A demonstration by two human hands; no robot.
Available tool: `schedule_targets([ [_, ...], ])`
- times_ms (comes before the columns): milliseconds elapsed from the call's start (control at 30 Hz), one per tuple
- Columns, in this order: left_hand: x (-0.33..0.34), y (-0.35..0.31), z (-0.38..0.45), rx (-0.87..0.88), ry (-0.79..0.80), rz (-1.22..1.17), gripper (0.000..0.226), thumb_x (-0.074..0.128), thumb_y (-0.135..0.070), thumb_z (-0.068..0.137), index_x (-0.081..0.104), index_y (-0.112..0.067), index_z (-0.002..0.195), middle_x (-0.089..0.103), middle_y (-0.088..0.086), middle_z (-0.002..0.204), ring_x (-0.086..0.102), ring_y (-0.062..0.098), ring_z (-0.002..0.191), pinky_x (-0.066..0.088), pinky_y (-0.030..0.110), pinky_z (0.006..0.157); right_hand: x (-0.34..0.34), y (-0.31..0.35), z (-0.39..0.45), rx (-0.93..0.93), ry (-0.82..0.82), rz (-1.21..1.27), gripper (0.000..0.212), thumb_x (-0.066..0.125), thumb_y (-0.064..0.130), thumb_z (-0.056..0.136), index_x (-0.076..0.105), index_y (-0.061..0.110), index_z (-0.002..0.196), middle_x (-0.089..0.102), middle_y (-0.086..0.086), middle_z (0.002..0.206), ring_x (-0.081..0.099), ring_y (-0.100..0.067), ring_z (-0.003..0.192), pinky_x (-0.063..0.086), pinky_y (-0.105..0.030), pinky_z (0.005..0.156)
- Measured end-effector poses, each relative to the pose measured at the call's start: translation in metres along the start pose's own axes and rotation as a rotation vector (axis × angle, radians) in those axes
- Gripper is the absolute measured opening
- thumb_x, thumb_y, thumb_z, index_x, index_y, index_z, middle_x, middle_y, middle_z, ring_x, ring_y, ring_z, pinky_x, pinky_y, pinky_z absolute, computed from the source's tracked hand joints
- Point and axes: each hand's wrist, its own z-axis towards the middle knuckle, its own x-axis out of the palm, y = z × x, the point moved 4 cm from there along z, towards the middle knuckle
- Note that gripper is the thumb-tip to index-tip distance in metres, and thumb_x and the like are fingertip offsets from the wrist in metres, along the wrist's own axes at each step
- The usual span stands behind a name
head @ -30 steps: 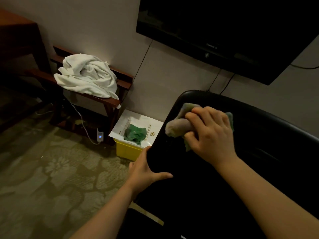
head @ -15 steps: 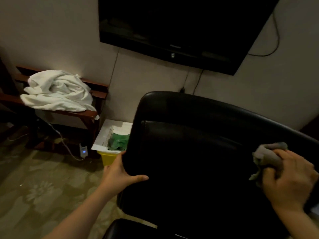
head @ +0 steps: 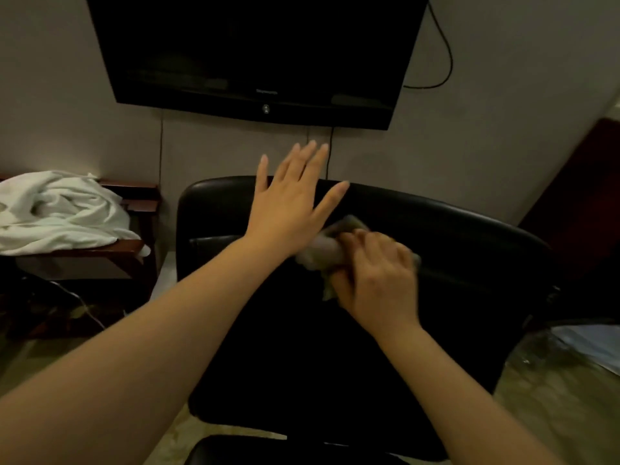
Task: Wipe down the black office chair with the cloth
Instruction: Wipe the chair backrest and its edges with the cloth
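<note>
Softly bunched and limp, the cloth (head: 330,245) sits crumpled in the closed right hand (head: 375,276) against the chair's backrest (head: 453,263), just below its top edge, where the open, flat left hand (head: 290,203) would best steady this likely swivelling chair.

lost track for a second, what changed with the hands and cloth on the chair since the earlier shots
The left hand let go of the chair's left edge and now reaches, fingers spread, over the top of the backrest. The right hand, half a second ago at the right side, swept the cloth back toward the middle. It stays bunched in that hand. The white towel and TV are unchanged.
</note>
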Motion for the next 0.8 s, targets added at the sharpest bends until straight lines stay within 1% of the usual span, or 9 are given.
schedule_targets([
  [100, 0.008, -0.001, 0.004, -0.015, 0.129, -0.004, 0.058, 0.018, -0.052, 0.093, 0.025, -0.024, 0.142, 0.032, -0.001, 0.149, 0.020, 0.014, 0.139, -0.008, 0.042, 0.113, -0.028, -0.057, -0.028, 0.260, -0.095, 0.018, 0.042, 0.046, 0.032, 0.076, 0.064, 0.007, 0.105, 0.066, -0.014, 0.102, 0.052, -0.029, 0.097, 0.043, -0.042, 0.084],
  [200, 0.016, -0.020, 0.003, -0.006, 0.092, 0.038, 0.057, 0.019, -0.051, 0.093, 0.033, -0.021, 0.139, 0.039, 0.003, 0.144, 0.025, 0.020, 0.137, -0.002, 0.046, 0.115, -0.027, -0.057, -0.023, 0.386, -0.087, 0.011, 0.036, 0.046, 0.031, 0.073, 0.065, 0.009, 0.094, 0.065, -0.012, 0.093, 0.058, -0.033, 0.086, 0.041, -0.038, 0.080],
  [300, 0.033, -0.064, 0.009, 0.030, 0.123, 0.045, 0.057, 0.019, -0.051, 0.092, 0.033, -0.022, 0.139, 0.037, 0.003, 0.145, 0.025, 0.021, 0.137, 0.000, 0.047, 0.116, -0.012, -0.026, -0.010, 0.236, -0.036, 0.008, 0.038, 0.044, 0.037, 0.076, 0.065, 0.015, 0.100, 0.066, -0.005, 0.101, 0.057, -0.026, 0.092, 0.034, -0.035, 0.081],
  [367, 0.045, -0.091, 0.017, 0.092, 0.228, 0.012, 0.057, 0.019, -0.053, 0.092, 0.030, -0.025, 0.140, 0.033, 0.002, 0.148, 0.025, 0.021, 0.137, 0.000, 0.047, 0.115, -0.014, -0.033, -0.017, 0.141, -0.010, 0.039, 0.041, 0.044, 0.038, 0.080, 0.065, 0.016, 0.108, 0.065, -0.004, 0.111, 0.055, -0.023, 0.103, 0.034, -0.035, 0.087],
  [400, 0.049, -0.102, 0.022, 0.120, 0.283, 0.014, 0.057, 0.019, -0.054, 0.092, 0.029, -0.026, 0.141, 0.030, 0.001, 0.149, 0.025, 0.021, 0.137, 0.001, 0.048, 0.115, -0.018, -0.049, -0.024, 0.152, -0.030, 0.042, 0.041, 0.045, 0.038, 0.081, 0.065, 0.015, 0.109, 0.065, -0.004, 0.112, 0.054, -0.022, 0.105, 0.035, -0.035, 0.088],
  [467, 0.056, -0.123, 0.030, 0.166, 0.357, 0.046, 0.058, 0.019, -0.055, 0.091, 0.029, -0.026, 0.141, 0.029, 0.000, 0.149, 0.026, 0.022, 0.137, 0.002, 0.049, 0.115, -0.030, -0.091, -0.050, 0.275, -0.137, 0.033, 0.041, 0.046, 0.035, 0.080, 0.064, 0.011, 0.109, 0.066, -0.008, 0.111, 0.048, -0.020, 0.105, 0.033, -0.034, 0.088],
  [567, 0.068, -0.154, 0.035, 0.241, 0.417, 0.082, 0.058, 0.022, -0.055, 0.091, 0.029, -0.024, 0.140, 0.034, 0.002, 0.147, 0.030, 0.022, 0.134, 0.005, 0.050, 0.115, -0.049, -0.146, -0.096, 0.620, -0.310, 0.143, 0.043, 0.044, 0.030, 0.081, 0.060, 0.004, 0.112, 0.062, -0.014, 0.113, 0.040, -0.019, 0.106, 0.030, -0.027, 0.088],
  [667, 0.086, -0.190, 0.033, 0.362, 0.446, 0.158, 0.056, 0.030, -0.052, 0.091, 0.026, -0.026, 0.141, 0.034, 0.002, 0.146, 0.031, 0.022, 0.134, 0.008, 0.049, 0.114, -0.050, -0.161, -0.106, 0.898, -0.441, 0.439, 0.045, 0.038, 0.033, 0.080, 0.057, 0.007, 0.111, 0.055, -0.007, 0.113, 0.042, -0.015, 0.102, 0.031, -0.017, 0.079],
  [800, 0.110, -0.232, 0.036, 0.415, 0.463, 0.213, 0.057, 0.031, -0.049, 0.092, 0.022, -0.025, 0.143, 0.031, 0.003, 0.147, 0.030, 0.024, 0.134, 0.011, 0.048, 0.113, -0.050, -0.163, -0.103, 1.052, -0.610, 0.646, 0.047, 0.034, 0.039, 0.074, 0.058, 0.011, 0.104, 0.049, 0.007, 0.098, 0.047, -0.017, 0.095, 0.035, -0.018, 0.074],
])
